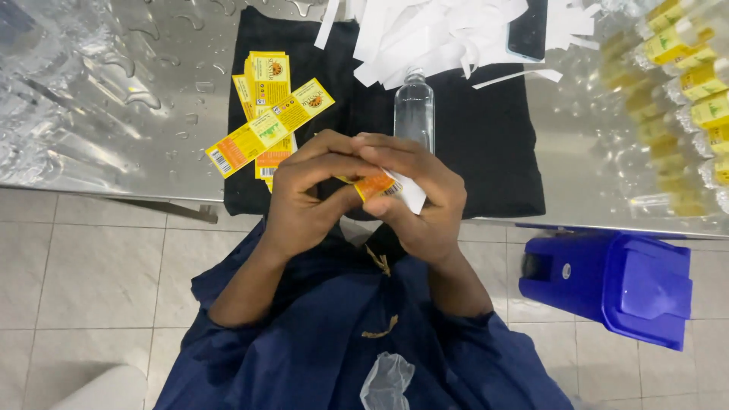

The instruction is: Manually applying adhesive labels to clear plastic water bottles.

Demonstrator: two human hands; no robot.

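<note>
Landmark: the black cloth (486,144) spread on the wet steel table (152,114).

On the cloth's left part lies a fanned stack of yellow labels (269,121). At its near edge, in the middle, both hands meet over one label (377,184). The left hand (307,193) curls in, fingertips pinching the label's orange end. The right hand (421,197) closes over the other end, where white backing (410,193) shows; both grips are narrow, fingers shut on the strip.

The label's long axis seems to run left to right across the cloth's near edge, slightly tilted, orange end toward the left hand and white end toward the right. Much of it is hidden by fingers.

To peel well, I judge it best to keep the corner pinched lightly, draw the backing off along the long axis, and keep fingertips off the sticky face.

Just beyond the hands a clear bottle (414,110) stands on the cloth. At the cloth's far edge lies a heap of white strips (433,34). Right of the cloth, labelled bottles (695,83) lie in rows.
</note>
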